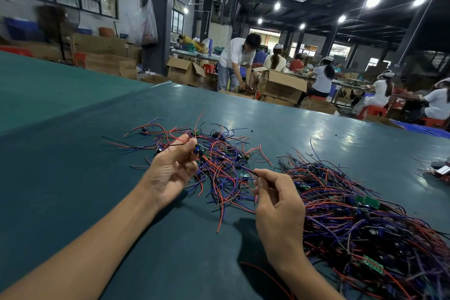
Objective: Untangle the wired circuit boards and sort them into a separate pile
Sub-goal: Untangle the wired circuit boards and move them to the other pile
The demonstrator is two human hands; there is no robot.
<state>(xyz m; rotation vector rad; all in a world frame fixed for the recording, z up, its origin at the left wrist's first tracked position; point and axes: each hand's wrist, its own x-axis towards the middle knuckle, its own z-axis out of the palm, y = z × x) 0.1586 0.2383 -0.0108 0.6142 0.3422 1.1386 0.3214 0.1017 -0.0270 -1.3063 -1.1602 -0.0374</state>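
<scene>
Left hand (pixel 170 170) pinches a circuit board (pixel 201 150), right hand (pixel 277 204) a wire (pixel 246 169); open table (pixel 73 153) lies leftward.

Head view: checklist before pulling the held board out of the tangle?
1. Left hand grips a small circuit board at its fingertips: ok.
2. Right hand pinches a dark wire near its end: ok.
3. That wire belongs to the held board: cannot tell, it runs into the tangle.
4. Board's leads free of other strands: not ok, red and purple wires cross under it.
5. Bare table beside the tangle to draw wires out: ok.
6. Which heap is the sorted one, the tangle or the big pile: cannot tell.
</scene>
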